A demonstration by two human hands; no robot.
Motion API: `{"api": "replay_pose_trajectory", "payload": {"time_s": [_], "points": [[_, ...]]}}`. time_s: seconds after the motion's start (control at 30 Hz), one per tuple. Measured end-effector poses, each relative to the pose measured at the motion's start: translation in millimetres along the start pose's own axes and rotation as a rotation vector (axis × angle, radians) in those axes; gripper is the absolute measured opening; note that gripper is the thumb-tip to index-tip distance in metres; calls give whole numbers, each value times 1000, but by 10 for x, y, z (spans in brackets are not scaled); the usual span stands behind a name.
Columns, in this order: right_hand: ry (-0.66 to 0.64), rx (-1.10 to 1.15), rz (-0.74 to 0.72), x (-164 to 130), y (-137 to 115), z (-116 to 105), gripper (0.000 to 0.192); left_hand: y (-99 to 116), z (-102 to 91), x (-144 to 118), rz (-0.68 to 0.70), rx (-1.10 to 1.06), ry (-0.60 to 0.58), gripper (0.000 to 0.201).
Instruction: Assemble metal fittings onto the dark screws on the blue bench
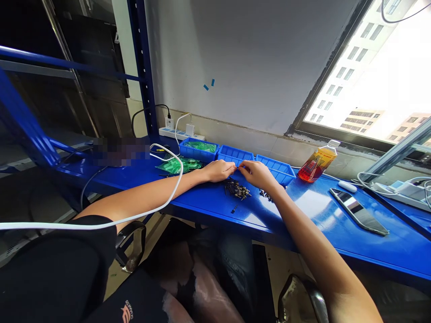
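My left hand and my right hand meet fingertip to fingertip just above the blue table, in front of the bins. Both are closed in a pinch; whatever lies between the fingers is too small to make out. Below them lies a pile of small dark screw-like pieces. One loose dark piece rests nearer the table's front edge. A second small cluster is partly hidden by my right wrist. Behind the hands stand a middle blue bin and a right blue bin.
At the left, a blue bin contains green packets, with more green packets before it. A white cable loops over my left arm. A drink bottle, a phone and power strips are also on the table.
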State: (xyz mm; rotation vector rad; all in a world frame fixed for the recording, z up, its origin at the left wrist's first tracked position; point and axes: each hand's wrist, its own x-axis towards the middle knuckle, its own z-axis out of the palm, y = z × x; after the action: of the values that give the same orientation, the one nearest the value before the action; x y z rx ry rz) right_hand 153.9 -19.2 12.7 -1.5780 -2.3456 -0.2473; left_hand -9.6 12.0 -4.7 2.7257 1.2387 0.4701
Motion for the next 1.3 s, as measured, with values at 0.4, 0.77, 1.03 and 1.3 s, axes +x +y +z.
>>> {"api": "replay_pose_trajectory", "payload": {"time_s": [0.4,0.77,1.03,1.3], "points": [[65,-54,100,14,20,-12,24,7,-28,12,13,28,-112,25],[189,-76,333,24,105,-40,27,-12,-57,14,67,15,-145,19],[241,-69,461,17,158,-53,25,-19,-57,21,78,19,-154,18],[203,-71,516,13,181,-71,27,-32,-68,27,87,22,-185,17]]}}
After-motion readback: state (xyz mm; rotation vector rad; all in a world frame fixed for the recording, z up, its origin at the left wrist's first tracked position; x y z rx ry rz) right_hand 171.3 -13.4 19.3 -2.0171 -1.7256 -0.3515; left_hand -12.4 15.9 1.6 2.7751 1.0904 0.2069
